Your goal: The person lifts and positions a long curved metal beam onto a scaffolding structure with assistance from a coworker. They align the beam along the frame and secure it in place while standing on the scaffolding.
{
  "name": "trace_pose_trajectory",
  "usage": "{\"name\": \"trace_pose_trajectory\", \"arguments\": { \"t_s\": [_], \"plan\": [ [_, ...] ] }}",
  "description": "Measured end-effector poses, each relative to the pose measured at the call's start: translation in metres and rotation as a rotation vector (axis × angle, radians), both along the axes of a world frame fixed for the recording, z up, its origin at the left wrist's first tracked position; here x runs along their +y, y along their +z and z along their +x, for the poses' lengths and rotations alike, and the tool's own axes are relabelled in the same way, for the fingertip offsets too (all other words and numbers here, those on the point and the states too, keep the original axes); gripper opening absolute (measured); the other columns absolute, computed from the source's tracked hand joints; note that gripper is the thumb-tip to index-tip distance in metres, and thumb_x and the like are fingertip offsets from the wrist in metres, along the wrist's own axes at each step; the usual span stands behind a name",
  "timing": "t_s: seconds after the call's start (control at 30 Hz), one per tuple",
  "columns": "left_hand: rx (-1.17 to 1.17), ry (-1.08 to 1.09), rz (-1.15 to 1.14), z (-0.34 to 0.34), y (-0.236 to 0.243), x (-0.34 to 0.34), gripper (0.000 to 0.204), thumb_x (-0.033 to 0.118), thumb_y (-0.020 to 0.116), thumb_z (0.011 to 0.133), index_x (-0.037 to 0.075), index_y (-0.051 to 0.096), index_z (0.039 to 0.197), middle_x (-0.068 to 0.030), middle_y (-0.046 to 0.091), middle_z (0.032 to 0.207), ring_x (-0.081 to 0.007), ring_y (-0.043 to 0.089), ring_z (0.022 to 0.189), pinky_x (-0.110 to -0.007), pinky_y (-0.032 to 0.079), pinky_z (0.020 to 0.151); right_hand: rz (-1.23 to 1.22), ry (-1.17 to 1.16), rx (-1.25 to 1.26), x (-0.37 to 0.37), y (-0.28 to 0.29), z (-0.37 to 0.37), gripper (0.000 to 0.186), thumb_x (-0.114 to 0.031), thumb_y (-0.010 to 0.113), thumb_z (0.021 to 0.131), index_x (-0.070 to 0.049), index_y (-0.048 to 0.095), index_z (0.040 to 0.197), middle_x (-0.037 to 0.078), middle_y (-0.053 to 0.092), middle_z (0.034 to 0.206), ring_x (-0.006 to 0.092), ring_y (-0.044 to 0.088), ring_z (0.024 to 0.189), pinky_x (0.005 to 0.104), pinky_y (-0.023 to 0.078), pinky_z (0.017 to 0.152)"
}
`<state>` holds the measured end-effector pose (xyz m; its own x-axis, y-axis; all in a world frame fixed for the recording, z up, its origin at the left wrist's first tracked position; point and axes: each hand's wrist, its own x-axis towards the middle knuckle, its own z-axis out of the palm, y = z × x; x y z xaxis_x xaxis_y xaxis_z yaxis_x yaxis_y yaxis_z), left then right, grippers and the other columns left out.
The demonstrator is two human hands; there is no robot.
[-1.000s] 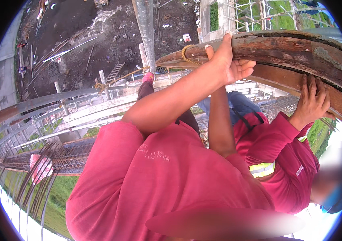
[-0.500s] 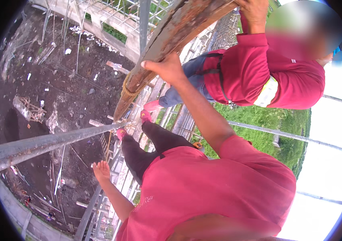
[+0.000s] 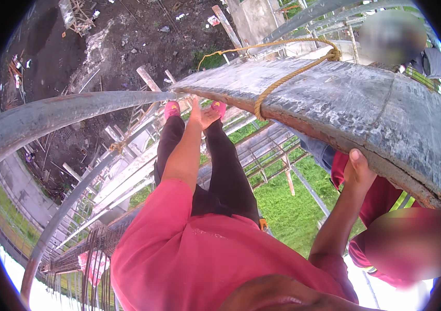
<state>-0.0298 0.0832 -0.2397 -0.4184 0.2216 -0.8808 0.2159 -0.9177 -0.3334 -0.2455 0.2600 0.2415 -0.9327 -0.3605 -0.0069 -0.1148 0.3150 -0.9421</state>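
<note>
Grey panel [image 3: 329, 96] touches the right hand [image 3: 359, 173].

Rope [image 3: 282, 82] across panel [image 3: 344, 98]; pole [image 3: 75, 106] left; right hand [image 3: 357, 175] at panel's near edge.

Open air lies between left hand [image 3: 203, 118] and right hand [image 3: 359, 173] beside the panel [image 3: 344, 101], whose near edge the rope [image 3: 292, 79] crosses, while a pole [image 3: 70, 108] blocks the left and a co-worker [image 3: 383, 198] the right.
</note>
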Motion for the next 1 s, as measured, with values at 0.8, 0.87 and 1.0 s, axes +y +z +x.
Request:
{"name": "trace_pose_trajectory", "arguments": {
  "t_s": [0.8,0.87,1.0],
  "plan": [
    [0.044,0.235,-0.066,-0.132,-0.007,-0.029,0.071,0.036,0.055,0.081,0.0,0.042,0.141,-0.0228,0.053,0.139,-0.0449,0.055,0.125,-0.062,0.044,0.106,-0.185,-0.09,0.037,0.002,0.021,-0.05,0.075,-0.023,0.07,0.082,0.007,0.042,0.145,0.018,0.053,0.14,0.0323,0.051,0.132,0.05,0.037,0.113],
    [-0.086,0.211,-0.107,-0.149,0.013,-0.035,0.053,0.037,0.062,0.083,0.008,0.052,0.125,-0.0177,0.057,0.125,-0.0371,0.06,0.111,-0.061,0.051,0.095,-0.203,-0.157,-0.075,-0.013,0.046,-0.069,0.076,-0.026,0.068,0.085,0.007,0.037,0.147,0.026,0.047,0.142,0.0408,0.049,0.132,0.0566,0.042,0.109],
    [0.021,0.325,-0.192,-0.176,0.036,-0.054,0.053,0.037,0.063,0.087,0.005,0.053,0.128,-0.0186,0.058,0.128,-0.0373,0.059,0.117,-0.057,0.05,0.098,-0.218,-0.096,0.097,-0.027,0.06,-0.118,0.07,-0.033,0.065,0.091,0.016,0.045,0.137,0.03,0.046,0.143,0.0418,0.048,0.132,0.0557,0.039,0.112]
  ]
}}
